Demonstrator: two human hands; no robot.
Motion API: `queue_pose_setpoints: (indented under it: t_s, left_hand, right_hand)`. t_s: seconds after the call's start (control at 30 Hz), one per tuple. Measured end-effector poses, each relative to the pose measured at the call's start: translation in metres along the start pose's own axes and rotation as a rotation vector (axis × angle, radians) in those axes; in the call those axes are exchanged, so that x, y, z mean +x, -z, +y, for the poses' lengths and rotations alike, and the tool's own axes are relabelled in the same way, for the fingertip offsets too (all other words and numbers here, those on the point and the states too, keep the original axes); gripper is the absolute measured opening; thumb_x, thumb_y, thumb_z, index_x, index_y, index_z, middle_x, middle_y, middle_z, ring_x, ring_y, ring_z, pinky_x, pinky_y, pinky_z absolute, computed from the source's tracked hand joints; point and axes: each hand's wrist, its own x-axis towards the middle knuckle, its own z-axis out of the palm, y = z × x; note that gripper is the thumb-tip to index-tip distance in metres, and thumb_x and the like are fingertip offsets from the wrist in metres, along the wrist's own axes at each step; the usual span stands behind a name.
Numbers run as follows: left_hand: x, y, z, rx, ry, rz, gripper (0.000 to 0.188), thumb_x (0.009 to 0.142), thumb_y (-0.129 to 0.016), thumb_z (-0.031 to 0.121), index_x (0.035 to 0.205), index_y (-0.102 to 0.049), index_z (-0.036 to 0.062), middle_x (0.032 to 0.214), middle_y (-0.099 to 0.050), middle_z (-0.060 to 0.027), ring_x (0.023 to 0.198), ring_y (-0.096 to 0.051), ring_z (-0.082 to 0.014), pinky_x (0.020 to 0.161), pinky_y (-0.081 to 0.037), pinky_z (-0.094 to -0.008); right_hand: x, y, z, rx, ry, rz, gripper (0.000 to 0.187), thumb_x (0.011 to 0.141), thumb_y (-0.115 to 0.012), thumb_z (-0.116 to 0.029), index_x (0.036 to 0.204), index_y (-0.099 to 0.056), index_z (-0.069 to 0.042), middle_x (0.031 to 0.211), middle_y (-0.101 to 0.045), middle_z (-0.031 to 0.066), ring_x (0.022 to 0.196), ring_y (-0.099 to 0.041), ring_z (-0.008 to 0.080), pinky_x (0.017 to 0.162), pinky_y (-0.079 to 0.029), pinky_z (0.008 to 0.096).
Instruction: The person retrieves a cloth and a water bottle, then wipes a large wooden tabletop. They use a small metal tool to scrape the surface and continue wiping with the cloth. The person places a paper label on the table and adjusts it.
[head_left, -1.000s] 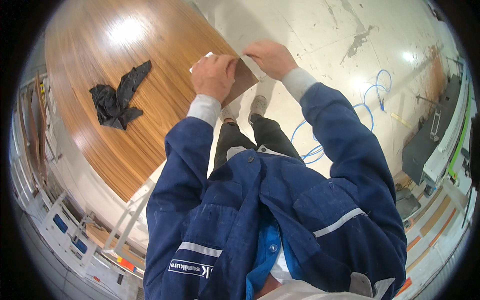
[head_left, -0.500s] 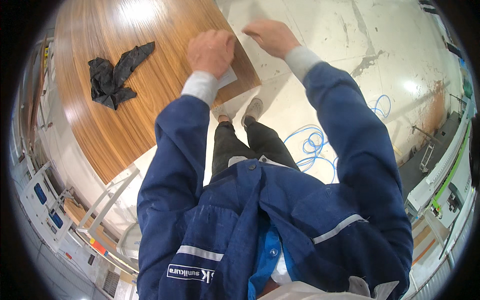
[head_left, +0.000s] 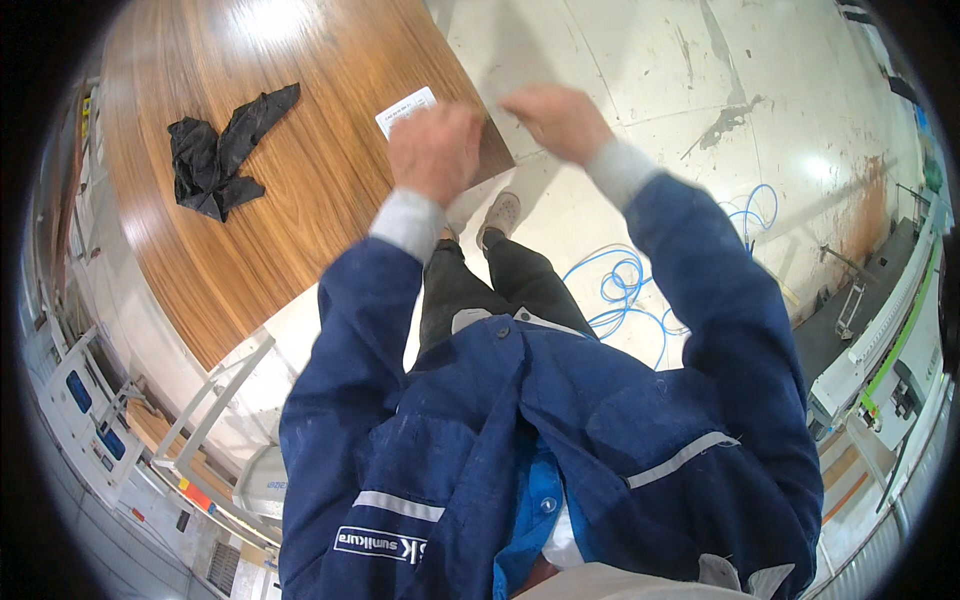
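My left hand is over the right edge of the wood-grain tabletop, its fingers curled in and slightly blurred. Partly covered by it, a white printed label lies on the wood. Just right of the left hand, beyond the table edge, my right hand hangs above the floor with its fingers pressed together and pointing at the left. A small gap separates the hands. Whatever the fingers hold, if anything, is too small or hidden to make out. A crumpled black cloth rests on the left part of the tabletop.
Loops of blue hose or cable lie on the pale floor to the right. A light metal frame stands near the table's lower left edge. Machinery with a green strip runs along the far right.
Both hands have come nearer to my body, the right one also shifting rightward. More of the white label now shows beyond my left hand. The black cloth stays in place on the table.
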Motion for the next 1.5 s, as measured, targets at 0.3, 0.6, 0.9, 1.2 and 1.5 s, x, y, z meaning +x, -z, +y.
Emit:
queue_pose_setpoints:
  t_s: [0.3,0.6,0.9,1.2,1.5]
  left_hand:
    - [-0.026,0.017,0.023,-0.117,-0.071,0.022,0.006,0.081,-0.072,0.023,0.085,-0.071,0.0183,0.074,-0.062,-0.0028,0.075,-0.062,-0.0244,0.068,-0.043,-0.039]
    - [-0.011,0.025,0.009,-0.1,-0.071,-0.036,0.006,0.082,-0.071,0.024,0.084,-0.071,0.0184,0.075,-0.064,-0.0052,0.074,-0.064,-0.0265,0.064,-0.044,-0.041]
    - [0.058,-0.005,-0.057,0.147,0.015,0.021,0.013,0.089,-0.062,0.026,0.084,-0.071,0.0179,0.083,-0.067,-0.0067,0.083,-0.066,-0.0263,0.068,-0.049,-0.0423]
    - [-0.058,0.028,0.057,-0.19,-0.121,-0.178,0.005,0.081,-0.066,0.021,0.083,-0.067,0.017,0.074,-0.06,-0.0047,0.07,-0.062,-0.0248,0.059,-0.044,-0.0411]
    - [0.084,0.006,-0.041,0.211,-0.151,0.0,0.014,0.088,-0.059,0.026,0.08,-0.069,0.0193,0.076,-0.065,-0.0064,0.074,-0.067,-0.0265,0.064,-0.047,-0.0448]
  right_hand:
    - [-0.046,0.004,-0.015,0.103,-0.064,0.032,0.017,0.085,-0.063,-0.011,0.101,-0.069,-0.012,0.087,-0.068,0.0084,0.085,-0.066,0.0312,0.073,-0.052,0.0433]
    - [-0.019,0.017,-0.019,-0.03,-0.014,-0.046,0.019,0.09,-0.061,-0.016,0.106,-0.07,-0.014,0.095,-0.071,0.0079,0.089,-0.067,0.0307,0.077,-0.054,0.0422]
    - [0.077,-0.03,0.033,-0.115,-0.058,0.005,0.025,0.094,-0.048,-0.019,0.111,-0.067,-0.015,0.099,-0.07,0.012,0.091,-0.067,0.0349,0.077,-0.054,0.047]
    - [-0.086,0.023,-0.028,-0.047,-0.05,-0.326,0.025,0.085,-0.063,-0.011,0.109,-0.07,-0.016,0.09,-0.071,0.01,0.085,-0.068,0.0306,0.074,-0.054,0.0444]
    - [0.068,-0.036,0.041,0.205,-0.184,0.099,0.023,0.096,-0.051,-0.028,0.106,-0.068,-0.015,0.098,-0.071,0.0122,0.095,-0.066,0.0372,0.081,-0.052,0.0478]
